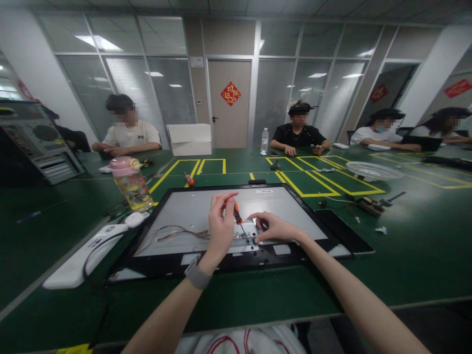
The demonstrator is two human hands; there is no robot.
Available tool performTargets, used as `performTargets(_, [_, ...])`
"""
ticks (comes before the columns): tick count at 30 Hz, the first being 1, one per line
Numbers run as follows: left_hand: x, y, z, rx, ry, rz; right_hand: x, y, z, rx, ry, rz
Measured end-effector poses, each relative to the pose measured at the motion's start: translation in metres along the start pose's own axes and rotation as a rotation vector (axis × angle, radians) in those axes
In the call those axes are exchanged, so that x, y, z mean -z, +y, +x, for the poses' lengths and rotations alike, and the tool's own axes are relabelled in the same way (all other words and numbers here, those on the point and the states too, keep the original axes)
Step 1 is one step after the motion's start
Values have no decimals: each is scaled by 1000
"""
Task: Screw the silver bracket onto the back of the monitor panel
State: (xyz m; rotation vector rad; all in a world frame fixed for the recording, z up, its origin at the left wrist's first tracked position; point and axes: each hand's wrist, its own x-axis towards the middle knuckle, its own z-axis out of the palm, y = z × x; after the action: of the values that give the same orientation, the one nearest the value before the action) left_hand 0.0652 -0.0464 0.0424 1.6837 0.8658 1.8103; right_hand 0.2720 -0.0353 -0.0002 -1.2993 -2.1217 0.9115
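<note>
My left hand (pixel 221 223), with a watch (pixel 198 273) on its wrist, is closed round the handle of an orange-and-black screwdriver (pixel 238 214). The tool tilts, its tip down at a small metal bracket with connectors (pixel 243 236). This sits on the back of a flat display panel (pixel 177 209) with a black frame, lying flat. From the other side my right hand (pixel 275 226) curls at the bracket, thumb and fingertips close together at its right edge. Whatever those fingers pinch is too small to make out. A bundle of thin wires (pixel 177 230) runs left from the bracket.
Left of the panel are a white power strip (pixel 86 255), a pink-lidded bottle (pixel 132 184) and an open computer case (pixel 40 140). A black flat piece (pixel 342 231) adjoins the panel's right side. Beyond lie a white round grille (pixel 374 170) and yellow tape lines. Several people sit opposite.
</note>
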Motion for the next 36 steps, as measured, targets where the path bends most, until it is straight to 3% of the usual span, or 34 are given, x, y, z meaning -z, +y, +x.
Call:
performTargets(5, [0, 0, -1, -23, -64, -22, 1, 1, 1, -13, 1, -13])
performTargets(22, [2, -4, 0, 13, -124, -122, 0, 3, 1, 2, 1, 2])
performTargets(36, [2, -1, 1, -10, -89, -53, -1, 4, 2, 12, -4, 1])
